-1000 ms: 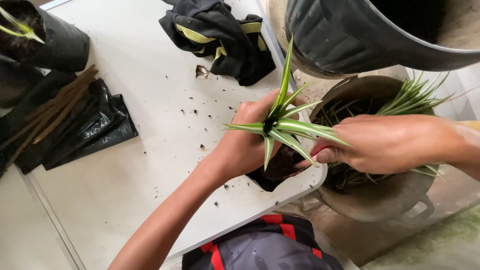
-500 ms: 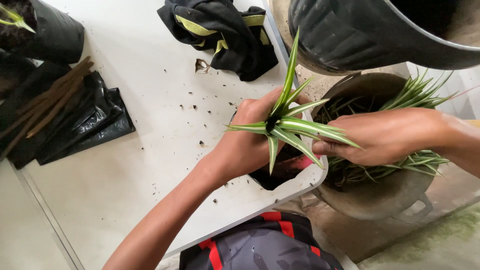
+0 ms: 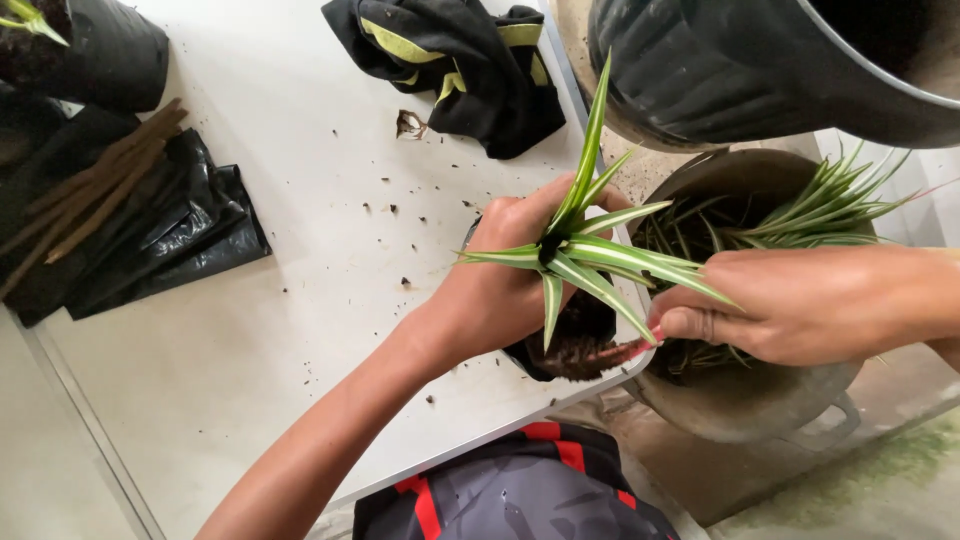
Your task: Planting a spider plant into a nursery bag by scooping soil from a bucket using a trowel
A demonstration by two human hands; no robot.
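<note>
Left hand: the left hand (image 3: pixel 495 290) sits at the right edge of the white tabletop (image 3: pixel 300 330), its fingers clenched around the base of a small striped plant (image 3: pixel 575 255), green leaves with pale margins fanning out above the knuckles.
Right hand: the right hand (image 3: pixel 800 305) comes in from the right, just beside the plant; its fingers curl down toward the soil at the plant's foot, with a thin reddish thing (image 3: pixel 630 350) showing under the fingertips. Whether they pinch it I cannot tell.
Plant: held upright at the tabletop's right edge, between the two hands, one long leaf pointing straight up toward the dark pot above.
Grow bag: a small black bag of dark soil (image 3: pixel 570 345) hangs under the plant, resting at the tabletop's edge, partly hidden by the left hand.
Round basin: a brown basin (image 3: pixel 760 400) stands just off the tabletop to the right, under the right hand, holding more striped plants (image 3: pixel 820 210).
Large dark pot: a big ribbed black pot (image 3: pixel 760 60) fills the top right, above the basin.
Black cloth: a black garment with yellow-green stripes (image 3: pixel 450 60) lies crumpled at the top of the tabletop.
Plastic bags: flat black bags (image 3: pixel 160 240) lie at the left, brown sticks (image 3: pixel 90 190) across them.
Filled bag: another black bag (image 3: pixel 100 55) with a plant stands at the top left corner.
Crumbs: soil specks (image 3: pixel 385 210) scatter over the middle of the tabletop.
</note>
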